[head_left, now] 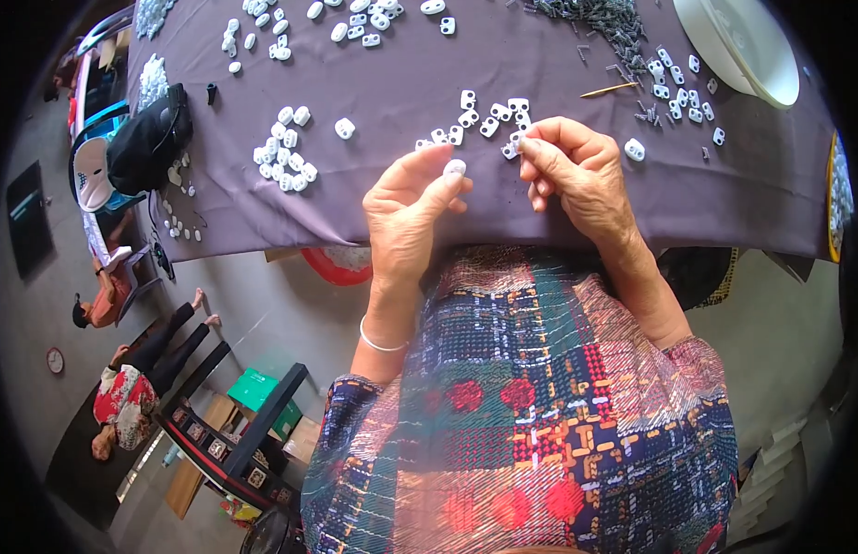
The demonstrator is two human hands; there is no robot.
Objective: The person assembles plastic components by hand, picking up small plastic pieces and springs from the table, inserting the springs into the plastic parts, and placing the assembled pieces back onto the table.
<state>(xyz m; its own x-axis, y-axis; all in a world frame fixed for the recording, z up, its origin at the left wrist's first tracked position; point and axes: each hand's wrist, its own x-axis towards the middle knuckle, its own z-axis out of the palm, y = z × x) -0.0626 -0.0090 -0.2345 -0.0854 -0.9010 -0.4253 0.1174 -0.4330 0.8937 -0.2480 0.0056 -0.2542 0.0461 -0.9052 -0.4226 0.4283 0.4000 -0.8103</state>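
Observation:
My left hand [406, 203] pinches a small white rounded plastic piece [455, 167] between thumb and fingertips, above the table's near edge. To its right, my right hand [577, 175] is closed in a pinch at a small white plastic piece [511, 150] with dark holes. Whether that piece is lifted off the cloth is hard to tell. Just beyond my hands lies a loose group of similar two-holed white pieces [489, 126]. Farther left sits a cluster of oval white pieces [283, 157], with a single white piece [344, 128] apart from it.
A dark purplish cloth [355, 203] covers the table. At the far right are a pile of small grey parts [609, 28], a wooden stick [607, 90] and a white basin [771, 65]. A black bag [152, 143] is at the left edge. Two people are in the background left.

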